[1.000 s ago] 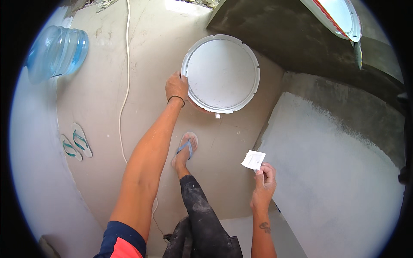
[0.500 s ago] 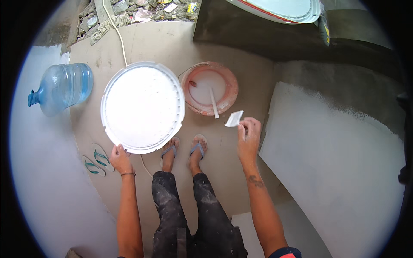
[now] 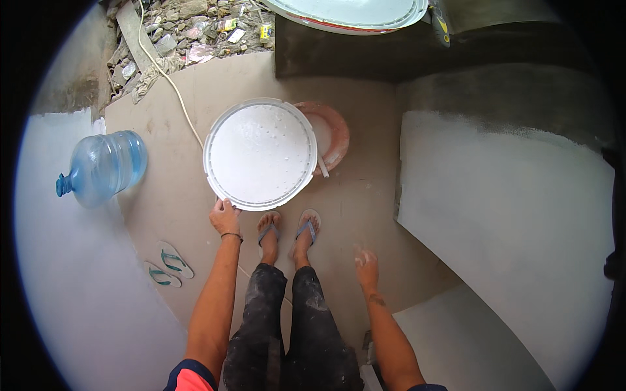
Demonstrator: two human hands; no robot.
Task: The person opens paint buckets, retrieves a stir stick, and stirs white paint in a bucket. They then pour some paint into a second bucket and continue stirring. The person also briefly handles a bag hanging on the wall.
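My left hand (image 3: 225, 217) is closed on the near rim of a round white bucket lid (image 3: 261, 154). The lid's face is turned up toward me, with small white bumps and drops on it. Behind the lid, partly covered, stands a pinkish bucket (image 3: 338, 138) holding white liquid. A pale stick (image 3: 323, 167) pokes out over its near rim. Away from the lid and lower to the right, my right hand (image 3: 367, 266) hangs above the floor. Its fingertips are smeared by motion, and no object shows in them.
A blue water jug (image 3: 107, 166) lies on its side at the left, with loose flip-flops (image 3: 171, 260) nearer me. A cable (image 3: 179, 98) crosses the floor from the rubble (image 3: 189, 29). Far right, a ledge bears another white lid (image 3: 352, 12) and a tool handle (image 3: 442, 29).
My left hand has brought the lid rightward, and it now covers part of the bucket. My right hand has dropped toward me; the white piece it held no longer shows.
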